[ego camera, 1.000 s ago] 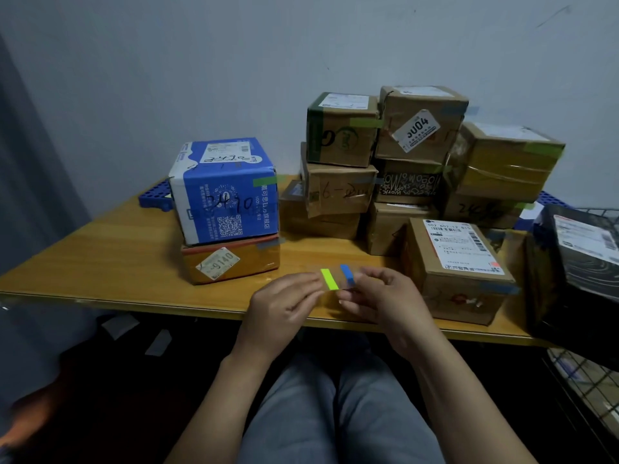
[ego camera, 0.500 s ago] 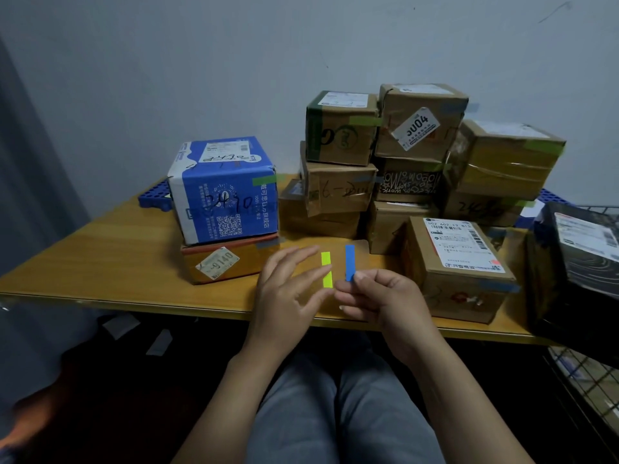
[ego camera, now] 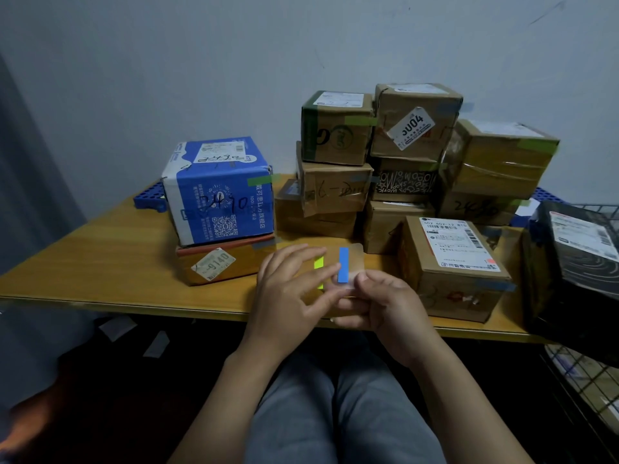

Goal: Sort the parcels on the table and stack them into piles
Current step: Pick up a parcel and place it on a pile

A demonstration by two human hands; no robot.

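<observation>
- I see the left hand (ego camera: 288, 296) raised above the near edge of the tabletop (ego camera: 100, 262). Its grip is apart, with the fingers fairly straight and spread.
- The left fingertips (ego camera: 330, 271) lie against a clear sheet (ego camera: 355, 257), partly covering a yellow-green strip (ego camera: 319, 262) on it.
- The right hand (ego camera: 385, 306) has its grip clamped on the clear sheet's lower edge, thumb and fingers curled round it, holding it upright.
- A blue strip (ego camera: 343, 264) stands upright on the sheet, just right of the yellow-green one.
- The parcels are all on the tabletop. To the left, a blue box (ego camera: 221, 192) sits on top of a flat orange box (ego camera: 217, 262) labelled 9140.
- At the back, against the wall, brown cartons (ego camera: 402, 162) are stacked in a crowded pile, the top one tagged 5U04.
- In front of that pile, a single brown carton (ego camera: 452, 262) with a white shipping label stands just beside the right hand.
- On the far right, a black parcel (ego camera: 576, 262) rests at the tabletop's end, above a wire basket (ego camera: 586, 380).
- A blue plastic tray (ego camera: 149, 197) shows behind the blue box.
</observation>
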